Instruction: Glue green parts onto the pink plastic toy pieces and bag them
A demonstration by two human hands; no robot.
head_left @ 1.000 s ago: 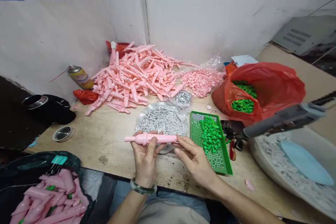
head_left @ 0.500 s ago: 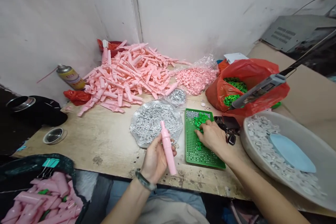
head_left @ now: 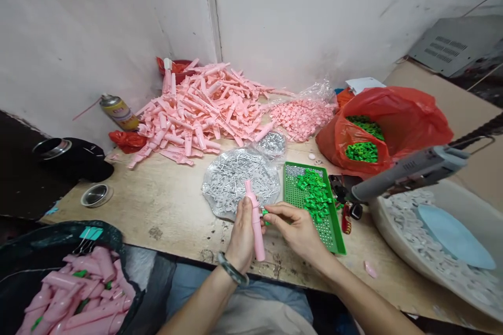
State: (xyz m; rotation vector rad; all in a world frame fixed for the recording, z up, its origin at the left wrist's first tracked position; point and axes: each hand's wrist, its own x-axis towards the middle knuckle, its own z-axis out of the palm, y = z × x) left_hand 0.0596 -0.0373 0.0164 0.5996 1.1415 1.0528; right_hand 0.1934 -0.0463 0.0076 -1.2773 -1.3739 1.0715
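My left hand (head_left: pixel 242 234) is wrapped round a pink plastic tube-shaped casing (head_left: pixel 257 225), narrow at its top end and held nearly upright. Between the thumb and fingers of my right hand (head_left: pixel 296 227) is a small green plastic part (head_left: pixel 266 214), pressed against the casing's right side. My fingers cover most of that part. More green parts (head_left: pixel 314 194) lie heaped in a green perforated tray (head_left: pixel 337 241) just right of my hands. Behind my left hand, a clear bag (head_left: pixel 220 180) spreads out with grey pieces and metal pins.
A large pile of pink pieces (head_left: pixel 208 107) stands at the back. A grey electric screwdriver (head_left: pixel 404 172) hangs at right, before a red bag (head_left: pixel 416 110) and a white basin (head_left: pixel 432 282). A dark bin (head_left: pixel 126 251) of pink casings sits at lower left; a spray can (head_left: pixel 120 112) leans behind.
My right hand has left the green tray and come across to the casing with a green part. My left hand has turned the casing more upright. The hanging screwdriver has swung lower.
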